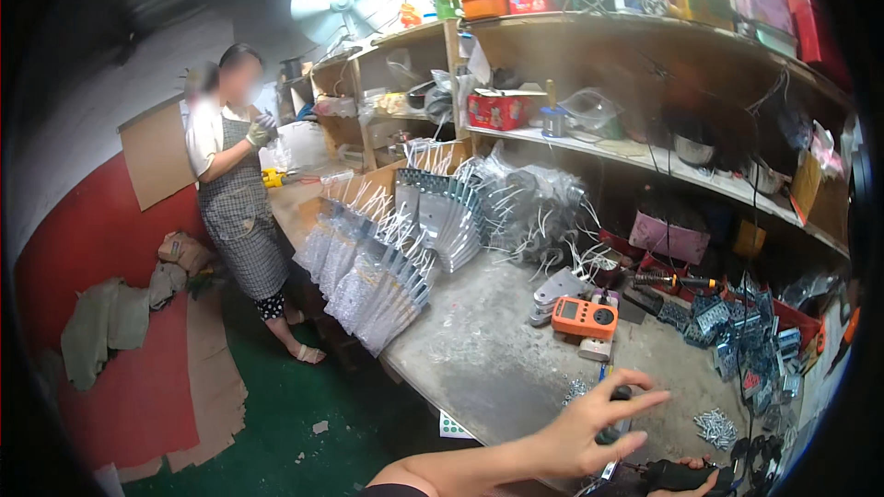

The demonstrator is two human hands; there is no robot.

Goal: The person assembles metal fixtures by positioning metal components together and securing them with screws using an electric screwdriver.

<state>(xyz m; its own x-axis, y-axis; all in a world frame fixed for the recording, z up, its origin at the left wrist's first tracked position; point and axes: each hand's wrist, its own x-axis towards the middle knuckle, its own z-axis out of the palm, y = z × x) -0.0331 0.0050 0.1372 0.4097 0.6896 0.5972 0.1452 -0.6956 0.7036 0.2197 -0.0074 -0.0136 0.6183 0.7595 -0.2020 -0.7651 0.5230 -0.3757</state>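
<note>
My left hand (589,428) reaches in over the front of the workbench, thumb and forefinger apart. A black-handled tool (621,394) sits in its grip; its kind is mostly hidden by the fingers. At the lower edge, only the fingers of my right hand (692,486) show, curled at a black tool (677,473) that resembles an electric screwdriver with a slim tip pointing left. A heap of small silver screws (715,428) lies to the right of my left hand. Beyond that hand is an orange meter (585,317) with a round dial, beside grey metal plates (559,287).
Bubble-wrapped parts with white wires (368,290) line the bench's left edge. Blue-grey metal pieces (723,317) and a soldering iron (677,281) lie at right, with hanging cables. Shelves (599,143) rise behind. A person in a checked apron (241,212) stands at left; a fan (339,0) runs.
</note>
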